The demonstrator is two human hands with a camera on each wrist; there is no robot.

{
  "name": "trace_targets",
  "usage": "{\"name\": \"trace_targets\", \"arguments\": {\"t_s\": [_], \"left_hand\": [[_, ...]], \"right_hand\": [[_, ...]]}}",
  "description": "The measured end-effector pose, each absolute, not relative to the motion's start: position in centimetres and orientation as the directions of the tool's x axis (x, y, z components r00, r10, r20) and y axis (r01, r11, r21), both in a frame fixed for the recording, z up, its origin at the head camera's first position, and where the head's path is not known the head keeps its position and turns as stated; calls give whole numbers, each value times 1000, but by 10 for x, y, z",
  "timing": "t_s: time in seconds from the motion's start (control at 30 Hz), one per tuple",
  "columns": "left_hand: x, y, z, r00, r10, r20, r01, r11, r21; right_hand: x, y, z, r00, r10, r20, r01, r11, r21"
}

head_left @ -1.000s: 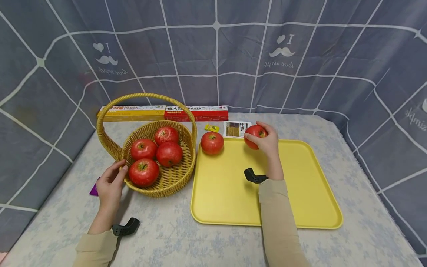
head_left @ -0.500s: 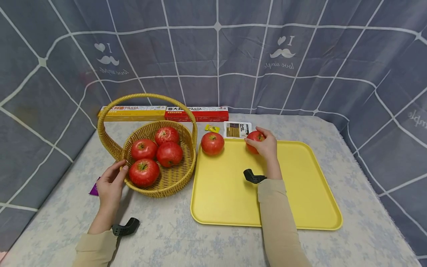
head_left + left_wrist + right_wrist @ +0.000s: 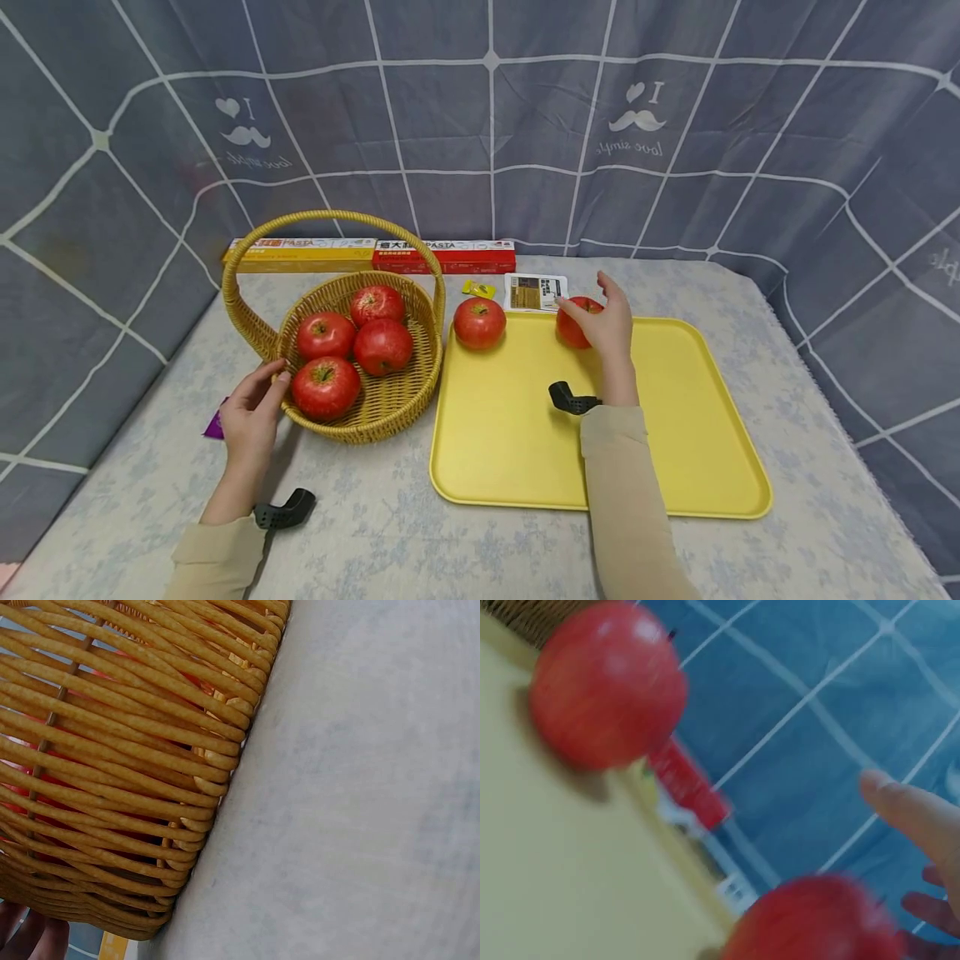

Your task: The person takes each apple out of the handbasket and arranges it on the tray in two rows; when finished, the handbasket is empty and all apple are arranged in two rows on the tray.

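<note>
The apple under our right hand sits upright on the tray, at its far edge, stem dimple facing up. It is round, so it has no clear long axis. Its skin is red with a faint paler blush; the right wrist view shows it blurred at the lower edge.

Our right hand's fingers are spread and nearly straight, lifted off the apple; the thumb side lies just against it. They grip nothing.

A second apple rests on the tray's far left corner, well apart from the first, stem up. Just beyond the tray lie a white packet and a small yellow item, and two long pasta boxes lie end to end against the curtain.

Left of the tray, touching the table, stands the basket with four apples. Our left hand rests on its near left rim, fingers loosely curved against the weave.
</note>
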State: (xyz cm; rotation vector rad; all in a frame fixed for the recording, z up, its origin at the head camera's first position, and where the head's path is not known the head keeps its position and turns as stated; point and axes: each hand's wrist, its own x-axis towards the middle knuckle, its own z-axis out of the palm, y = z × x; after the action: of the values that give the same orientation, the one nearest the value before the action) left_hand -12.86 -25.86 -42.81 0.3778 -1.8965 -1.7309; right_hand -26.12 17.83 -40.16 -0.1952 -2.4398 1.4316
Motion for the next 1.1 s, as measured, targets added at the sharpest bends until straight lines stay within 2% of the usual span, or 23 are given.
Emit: {"name": "trace_targets", "arguments": {"t_s": [0.13, 0.23, 0.37, 0.5, 0.67, 0.83, 1.1], "left_hand": [[-128, -259, -428, -814, -547, 196, 137, 147, 980], [-129, -259, -427, -814, -547, 197, 141, 143, 980], [-129, -259, -427, -815, -544, 199, 146, 139, 979], [-128, -259, -428, -819, -542, 191, 143, 131, 981], [-128, -259, -428, -819, -540, 192, 144, 131, 981], [-129, -259, -428, -814, -544, 205, 151, 143, 978], [-129, -259, -429, -816, -541, 205, 143, 155, 978]], "right_hand": [[-246, 171, -372, -886, 351, 304, -174, 357, -918], [-234, 162, -351, -852, 356, 384, -317, 233, -919], [-217, 144, -328, -813, 282, 509, -503, 100, -859], [-202, 119, -316, -785, 137, 604, -608, 18, -794], [-193, 85, -317, -776, -64, 628, -627, -38, -778], [-192, 52, -331, -790, -253, 558, -569, -33, -821], [-200, 8, -365, -785, -477, 396, -507, 125, -853]]}}
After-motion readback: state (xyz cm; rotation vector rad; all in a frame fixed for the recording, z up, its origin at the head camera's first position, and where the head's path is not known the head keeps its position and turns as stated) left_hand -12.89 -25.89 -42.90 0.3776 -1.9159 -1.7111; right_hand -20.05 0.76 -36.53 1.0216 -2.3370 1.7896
